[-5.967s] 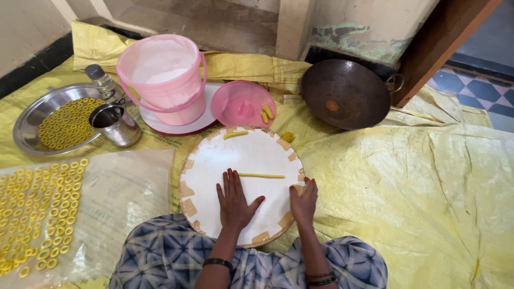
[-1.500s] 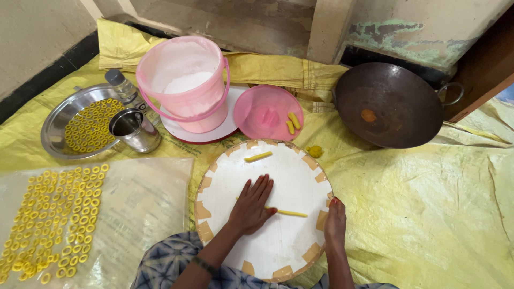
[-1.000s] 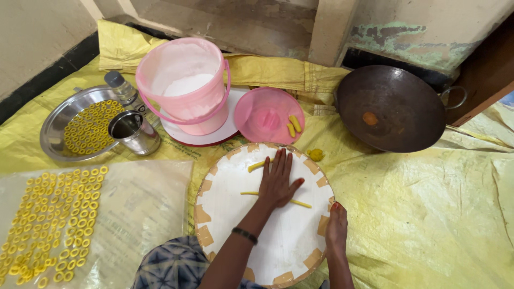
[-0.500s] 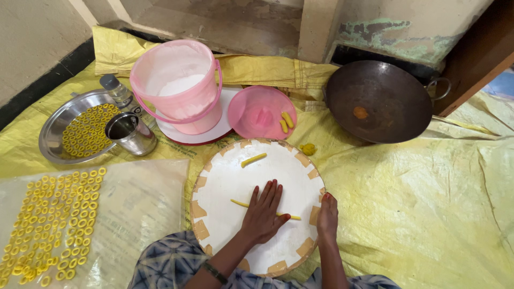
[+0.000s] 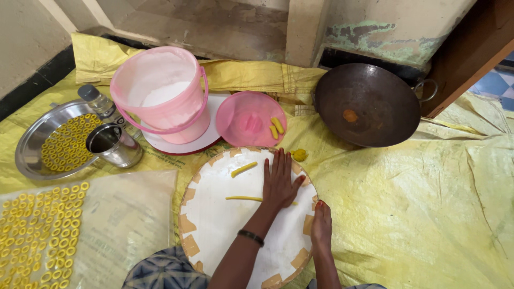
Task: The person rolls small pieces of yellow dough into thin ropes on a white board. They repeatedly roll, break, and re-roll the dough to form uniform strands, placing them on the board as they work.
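My left hand (image 5: 278, 182), with a dark band at the wrist, lies flat with spread fingers on a thin yellow dough strand (image 5: 243, 198) on the round white board (image 5: 214, 230). A shorter, thicker dough piece (image 5: 243, 169) lies further back on the board. My right hand (image 5: 321, 225) holds the board's right rim, thumb on top. A small yellow dough lump (image 5: 299, 155) sits just beyond the board's far edge.
A pink lid (image 5: 247, 109) with dough pieces (image 5: 276, 127) and a pink bucket of white flour (image 5: 160, 96) stand behind the board. Dark wok (image 5: 367, 104) back right. Steel plate of yellow rings (image 5: 53, 142), steel cup (image 5: 112, 144) and bottle (image 5: 96, 101) left. Several rings lie on a plastic sheet (image 5: 123, 225).
My left hand has slid forward over the strand, away from me. The right hand stays on the board's rim. The camera has shifted slightly.
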